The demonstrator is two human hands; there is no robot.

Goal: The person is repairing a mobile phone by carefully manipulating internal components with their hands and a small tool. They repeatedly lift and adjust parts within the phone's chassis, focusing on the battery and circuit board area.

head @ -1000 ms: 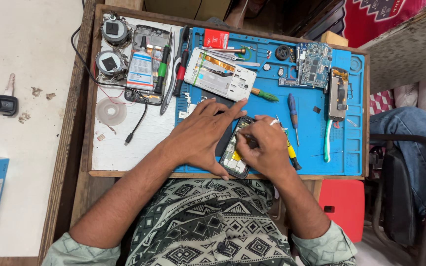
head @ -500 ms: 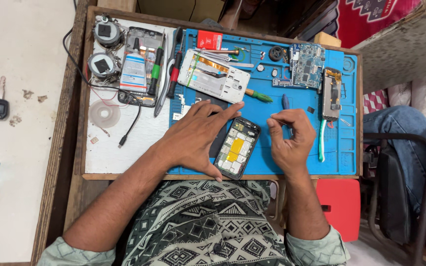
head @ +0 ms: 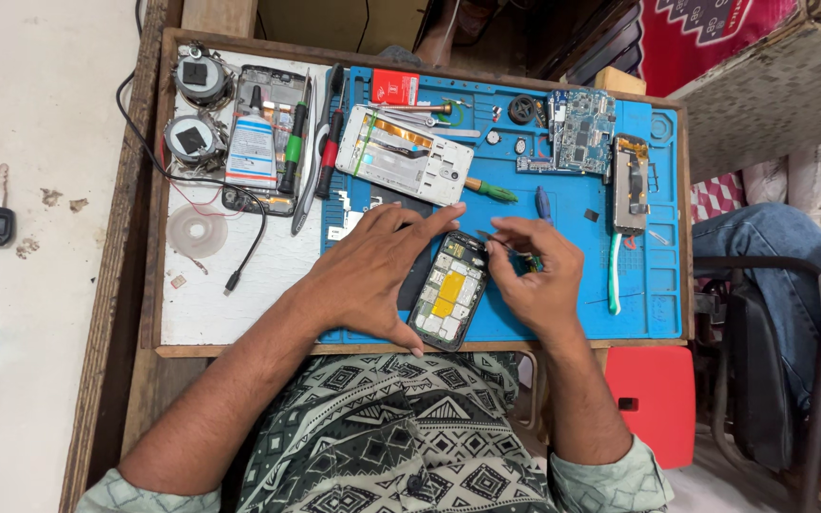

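Note:
An opened phone (head: 448, 294) with a yellow part inside lies tilted on the blue work mat (head: 643, 285). My left hand (head: 372, 271) grips its left side, the thumb at the bottom corner and the fingers stretched to the top edge. My right hand (head: 539, 280) is to the phone's right, pinching thin metal tweezers (head: 486, 237) whose tip rests at the phone's top right corner.
A white phone frame (head: 401, 157), a circuit board (head: 582, 128), a green-handled screwdriver (head: 491, 190) and a blue one (head: 544, 201) lie on the mat behind. A glue tube (head: 252, 147) lies left. A red stool (head: 648, 389) and another person's leg (head: 762, 237) are right.
Both hands covered the phone a second ago. My right hand then pulled away to the right and has come back with the tweezers' tip at the phone's top corner.

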